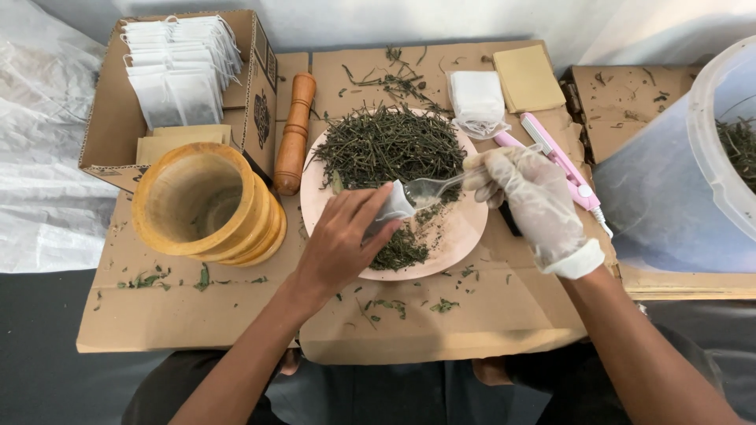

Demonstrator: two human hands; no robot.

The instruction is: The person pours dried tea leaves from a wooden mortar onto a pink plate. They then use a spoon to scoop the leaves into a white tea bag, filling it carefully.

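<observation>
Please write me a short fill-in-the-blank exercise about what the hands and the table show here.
1. The right hand, in a thin glove, holds a ___.
2. The left hand holds a small white bag over the pink ___.
3. The wooden pestle lies beside the wooden ___.

Missing words: spoon; plate; mortar

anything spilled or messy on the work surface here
Yes. Loose bits of dried green leaf lie scattered on the brown cardboard sheet, off the round pink plate, in front of it and near the round wooden mortar. More stems lie behind the plate.
</observation>
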